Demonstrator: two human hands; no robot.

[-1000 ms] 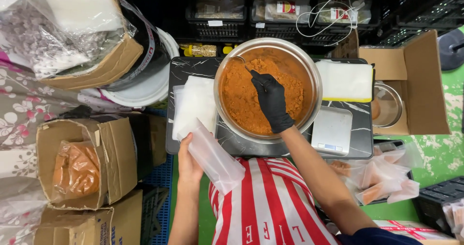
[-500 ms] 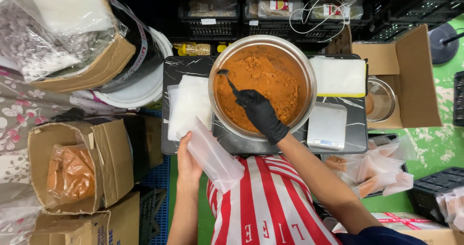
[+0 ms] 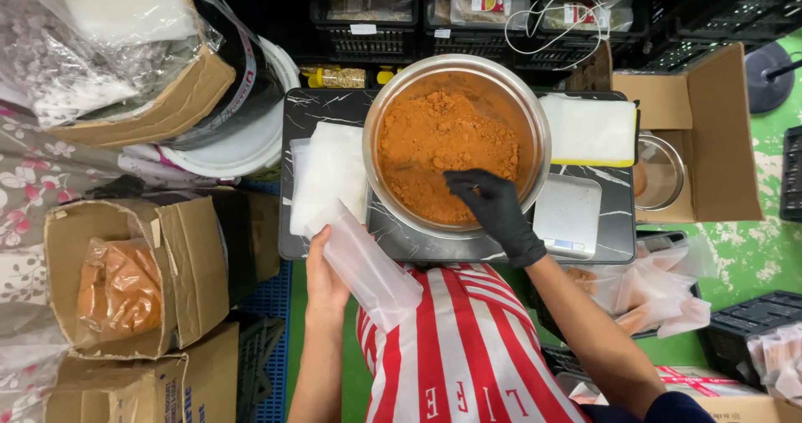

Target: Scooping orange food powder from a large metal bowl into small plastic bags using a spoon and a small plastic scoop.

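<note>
A large steel bowl (image 3: 535, 122) full of orange-brown powder (image 3: 439, 139) stands on a black marble-patterned tray (image 3: 334, 106). My right hand (image 3: 493, 210), in a black glove, reaches down into the powder at the bowl's near edge; whatever it grips is buried and hidden. My bare left hand (image 3: 322, 273) holds a clear plastic bag (image 3: 368, 264) below the tray's near-left edge, over my red-and-white striped apron. A stack of flat clear bags (image 3: 330, 172) lies on the tray just left of the bowl.
A small white scale (image 3: 568, 214) sits right of the bowl, a white pad (image 3: 589, 126) behind it. An open carton (image 3: 702, 139) at right holds a steel bowl. Filled pouches (image 3: 652, 289) lie lower right. A box with a powder bag (image 3: 117, 285) stands left.
My gloved right hand has drawn back from the middle of the powder to the bowl's near edge and dipped in; the spoon seen earlier is out of sight. The left hand with the bag stayed put.
</note>
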